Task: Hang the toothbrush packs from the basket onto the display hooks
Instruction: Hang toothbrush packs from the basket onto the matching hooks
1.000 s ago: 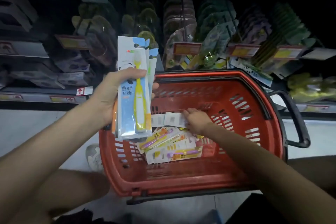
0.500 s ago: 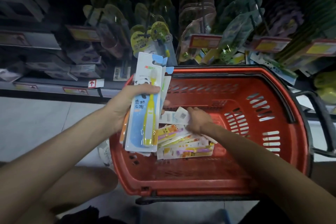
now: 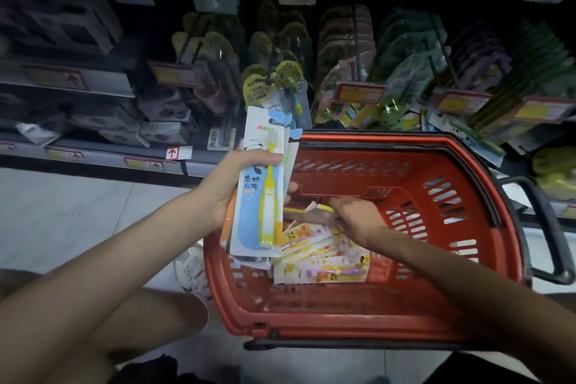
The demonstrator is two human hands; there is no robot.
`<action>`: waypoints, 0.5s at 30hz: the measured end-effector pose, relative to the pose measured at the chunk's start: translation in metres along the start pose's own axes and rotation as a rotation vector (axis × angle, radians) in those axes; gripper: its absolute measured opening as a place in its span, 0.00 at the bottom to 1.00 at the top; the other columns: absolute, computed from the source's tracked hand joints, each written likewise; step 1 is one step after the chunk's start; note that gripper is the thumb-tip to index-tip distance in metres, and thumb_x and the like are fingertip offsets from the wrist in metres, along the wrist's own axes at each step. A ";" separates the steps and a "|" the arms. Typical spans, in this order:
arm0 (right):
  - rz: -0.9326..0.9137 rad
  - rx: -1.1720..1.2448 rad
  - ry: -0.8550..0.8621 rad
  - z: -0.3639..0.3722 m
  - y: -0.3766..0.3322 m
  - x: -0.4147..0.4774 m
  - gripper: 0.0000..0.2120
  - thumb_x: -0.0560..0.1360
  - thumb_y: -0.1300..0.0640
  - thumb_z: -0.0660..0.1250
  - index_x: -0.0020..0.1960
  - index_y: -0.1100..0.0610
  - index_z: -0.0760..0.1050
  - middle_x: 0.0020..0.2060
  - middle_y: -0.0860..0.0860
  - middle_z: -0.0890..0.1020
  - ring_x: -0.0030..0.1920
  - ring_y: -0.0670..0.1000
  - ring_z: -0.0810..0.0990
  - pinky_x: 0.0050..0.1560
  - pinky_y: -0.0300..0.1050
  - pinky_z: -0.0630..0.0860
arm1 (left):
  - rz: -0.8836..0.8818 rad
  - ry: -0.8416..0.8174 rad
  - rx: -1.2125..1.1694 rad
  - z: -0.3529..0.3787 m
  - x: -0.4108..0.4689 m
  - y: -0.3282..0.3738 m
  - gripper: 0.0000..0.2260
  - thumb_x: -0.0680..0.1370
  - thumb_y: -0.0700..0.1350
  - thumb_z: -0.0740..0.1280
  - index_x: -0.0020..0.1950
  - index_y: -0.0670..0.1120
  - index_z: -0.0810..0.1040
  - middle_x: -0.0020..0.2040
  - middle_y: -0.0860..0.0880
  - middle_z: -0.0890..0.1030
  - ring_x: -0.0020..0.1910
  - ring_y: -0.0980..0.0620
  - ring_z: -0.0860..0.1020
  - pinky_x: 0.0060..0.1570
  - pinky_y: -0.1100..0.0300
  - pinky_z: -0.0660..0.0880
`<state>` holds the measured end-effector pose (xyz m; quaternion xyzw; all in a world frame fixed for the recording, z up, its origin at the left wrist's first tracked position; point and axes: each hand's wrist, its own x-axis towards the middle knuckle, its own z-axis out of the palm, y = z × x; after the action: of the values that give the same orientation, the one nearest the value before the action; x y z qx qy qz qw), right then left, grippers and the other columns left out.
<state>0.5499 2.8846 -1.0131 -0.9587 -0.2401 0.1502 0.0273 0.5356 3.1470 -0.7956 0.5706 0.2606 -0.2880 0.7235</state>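
Low in the red basket [image 3: 343,321], loose toothbrush packs [image 3: 324,271] heaped toward its left end, right hand [image 3: 358,220] curled onto one, apparently mid-pick. Left hand [image 3: 230,184] gripping an upright stack of packs [image 3: 258,190], front card marked "G", other characters unreadable. Next, probably: hang-holes onto display hooks [image 3: 354,40] beyond.

My white shoe [image 3: 190,268] on the pale floor [image 3: 78,212], my bare knee [image 3: 140,321] near it, boxes [image 3: 160,131] on the dim left shelf [image 3: 93,151], a red arrow sticker [image 3: 172,153] on its edge, yellow price tags [image 3: 358,93] ahead
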 end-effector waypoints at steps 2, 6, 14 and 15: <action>-0.034 -0.015 0.042 -0.018 0.005 -0.018 0.10 0.77 0.60 0.68 0.57 0.53 0.73 0.50 0.51 0.81 0.52 0.58 0.82 0.42 0.52 0.79 | 0.016 -0.086 -0.059 -0.004 -0.005 -0.002 0.22 0.68 0.43 0.75 0.61 0.38 0.82 0.43 0.36 0.85 0.39 0.41 0.85 0.43 0.51 0.83; -0.208 -0.060 0.233 -0.081 0.019 -0.062 0.19 0.64 0.64 0.78 0.50 0.53 0.76 0.41 0.49 0.76 0.41 0.56 0.80 0.30 0.49 0.74 | 0.048 -0.154 -0.057 0.002 -0.013 0.008 0.14 0.71 0.44 0.72 0.55 0.39 0.81 0.39 0.37 0.84 0.30 0.44 0.83 0.32 0.56 0.83; -0.448 -0.146 0.745 -0.233 0.032 -0.132 0.19 0.85 0.51 0.58 0.54 0.59 0.86 0.49 0.56 0.83 0.52 0.57 0.79 0.47 0.49 0.66 | 0.163 -0.147 0.010 0.013 -0.019 0.028 0.16 0.68 0.44 0.75 0.54 0.41 0.83 0.40 0.40 0.84 0.33 0.45 0.82 0.38 0.55 0.82; -0.443 -0.149 0.822 -0.243 0.031 -0.137 0.18 0.84 0.52 0.60 0.53 0.59 0.87 0.48 0.57 0.84 0.53 0.57 0.79 0.48 0.49 0.65 | 0.167 -0.152 0.007 0.016 -0.020 0.029 0.17 0.67 0.44 0.75 0.55 0.41 0.82 0.39 0.41 0.83 0.33 0.45 0.82 0.37 0.55 0.82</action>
<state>0.5227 2.7977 -0.7478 -0.8639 -0.4181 -0.2685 0.0826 0.5431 3.1386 -0.7589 0.5695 0.1555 -0.2699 0.7607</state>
